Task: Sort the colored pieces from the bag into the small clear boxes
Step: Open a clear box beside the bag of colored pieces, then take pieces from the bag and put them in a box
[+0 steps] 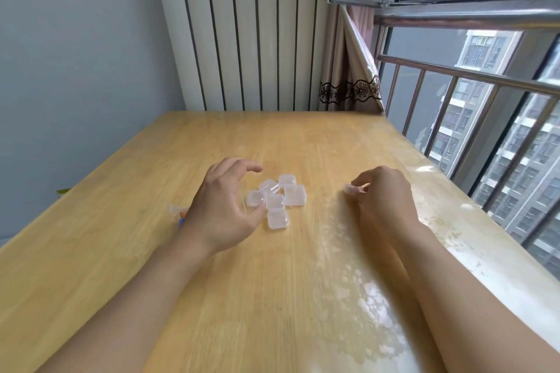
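While poised over the wooden surface (212, 297): clear boxes (277, 198) clustered centrally for easy reach; left hand (225, 200) spread, fingers open beside them; right hand (383, 191) pinching, seemingly, a small clear piece (351, 189); bag (178, 212) barely visible behind left wrist.

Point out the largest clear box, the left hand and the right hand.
largest clear box (294, 195): head view, top face.
left hand (222, 206): head view, back of hand.
right hand (386, 194): head view, back of hand.

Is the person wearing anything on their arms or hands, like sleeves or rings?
No. Both forearms are bare as far as the picture shows, with no sleeves in view. The left hand and right hand show no gloves, rings, watch or bracelet.
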{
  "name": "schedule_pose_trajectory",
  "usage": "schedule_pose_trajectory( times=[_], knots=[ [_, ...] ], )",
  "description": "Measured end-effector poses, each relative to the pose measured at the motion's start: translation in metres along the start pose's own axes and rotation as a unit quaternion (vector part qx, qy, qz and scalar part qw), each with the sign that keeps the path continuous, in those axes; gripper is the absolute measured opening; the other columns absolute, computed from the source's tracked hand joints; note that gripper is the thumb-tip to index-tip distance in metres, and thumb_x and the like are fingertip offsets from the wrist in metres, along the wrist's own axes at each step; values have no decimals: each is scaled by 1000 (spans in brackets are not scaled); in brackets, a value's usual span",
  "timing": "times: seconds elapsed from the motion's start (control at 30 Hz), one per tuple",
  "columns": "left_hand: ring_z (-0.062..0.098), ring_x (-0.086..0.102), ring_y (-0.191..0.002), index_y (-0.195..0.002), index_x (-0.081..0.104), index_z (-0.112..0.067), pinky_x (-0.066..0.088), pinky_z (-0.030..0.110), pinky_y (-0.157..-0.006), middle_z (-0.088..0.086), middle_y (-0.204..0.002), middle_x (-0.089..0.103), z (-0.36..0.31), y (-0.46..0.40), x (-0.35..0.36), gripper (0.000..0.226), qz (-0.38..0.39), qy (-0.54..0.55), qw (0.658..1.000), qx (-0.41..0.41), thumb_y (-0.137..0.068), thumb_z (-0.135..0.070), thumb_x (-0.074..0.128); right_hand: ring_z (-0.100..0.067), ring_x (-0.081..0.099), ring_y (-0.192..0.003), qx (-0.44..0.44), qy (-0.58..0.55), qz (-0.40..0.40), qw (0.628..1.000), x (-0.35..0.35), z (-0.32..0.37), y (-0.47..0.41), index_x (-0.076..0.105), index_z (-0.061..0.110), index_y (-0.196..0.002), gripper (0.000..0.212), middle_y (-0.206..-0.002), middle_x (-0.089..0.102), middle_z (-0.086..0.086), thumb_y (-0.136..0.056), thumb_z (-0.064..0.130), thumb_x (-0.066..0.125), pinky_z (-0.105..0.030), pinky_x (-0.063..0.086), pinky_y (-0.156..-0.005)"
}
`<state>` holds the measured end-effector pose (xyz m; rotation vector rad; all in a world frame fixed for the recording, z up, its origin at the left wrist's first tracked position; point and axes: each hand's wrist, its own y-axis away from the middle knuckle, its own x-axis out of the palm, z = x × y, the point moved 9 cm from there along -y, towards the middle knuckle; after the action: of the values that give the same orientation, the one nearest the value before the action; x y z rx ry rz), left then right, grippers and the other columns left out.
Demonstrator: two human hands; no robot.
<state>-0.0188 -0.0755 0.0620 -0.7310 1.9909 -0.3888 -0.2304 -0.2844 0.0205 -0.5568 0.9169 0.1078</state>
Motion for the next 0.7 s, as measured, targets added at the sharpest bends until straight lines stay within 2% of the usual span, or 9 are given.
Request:
schedule_pose_trajectory(
  times=[0.07,0.13,0.2,0.3,0.37,0.43,0.53,0.6,0.7],
  knots=[
    [8,30,-137,-138,47,-37,32,30,-114,-19,-144,39,20,2,7,82,109,-58,991,-47,-66,-40,83,-28,69,-88,2,37,42,998,8,0,-1,80,19,-96,13,-100,74,-5,-84,15,79,-35,55,-75],
    [7,22,-145,-149,31,-42,26,39,-121,-21,-153,29,40,6,6,110,184,-94,975,-83,-53,-56,83,-28,68,-90,-14,83,58,995,5,7,1,79,19,-101,16,-104,74,-4,-86,15,76,-32,50,-70],
    [10,27,-146,-153,19,-47,33,43,-119,-22,-155,28,59,9,-2,130,210,-76,967,-126,-41,-64,84,-25,66,-97,-60,86,30,994,-7,31,10,77,19,-104,16,-110,71,1,-88,19,74,-31,48,-72],
    [11,48,-132,-153,12,-49,44,39,-110,-22,-147,36,73,14,-8,146,244,-78,953,-160,-31,-66,89,-15,64,-92,-158,-48,54,985,-10,89,40,74,22,-104,23,-106,67,7,-84,32,78,-33,53,-77],
    [10,61,-112,-152,21,-47,50,36,-101,-21,-136,44,74,15,-8,139,251,-69,951,-165,-35,-57,94,-11,63,-91,-210,-103,147,961,12,126,66,71,25,-110,34,-107,65,11,-80,41,78,-32,54,-76],
    [11,63,-105,-145,39,-47,54,35,-95,-24,-126,51,69,11,-8,114,235,-60,960,-137,-46,-45,95,-12,62,-100,-241,-82,193,948,32,145,82,66,30,-120,46,-115,61,12,-80,48,76,-36,54,-81],
    [10,65,-100,-134,52,-47,56,37,-89,-25,-117,55,66,10,-7,85,228,-59,965,-116,-58,-36,88,-14,58,-108,-254,-48,183,949,42,148,82,63,33,-125,45,-121,59,13,-84,49,72,-37,53,-84],
    [8,65,-97,-136,52,-45,56,35,-89,-25,-118,56,68,11,-5,77,228,-57,965,-115,-67,-33,83,-15,56,-109,-257,-28,183,949,47,144,81,64,33,-122,40,-119,59,12,-86,49,70,-36,52,-85],
    [10,61,-105,-142,49,-43,53,34,-95,-23,-123,56,64,9,-2,74,222,-74,967,-96,-75,-26,75,-13,59,-96,-245,-55,195,948,51,139,79,68,31,-114,30,-107,58,12,-87,45,71,-37,53,-83]
  ],
)
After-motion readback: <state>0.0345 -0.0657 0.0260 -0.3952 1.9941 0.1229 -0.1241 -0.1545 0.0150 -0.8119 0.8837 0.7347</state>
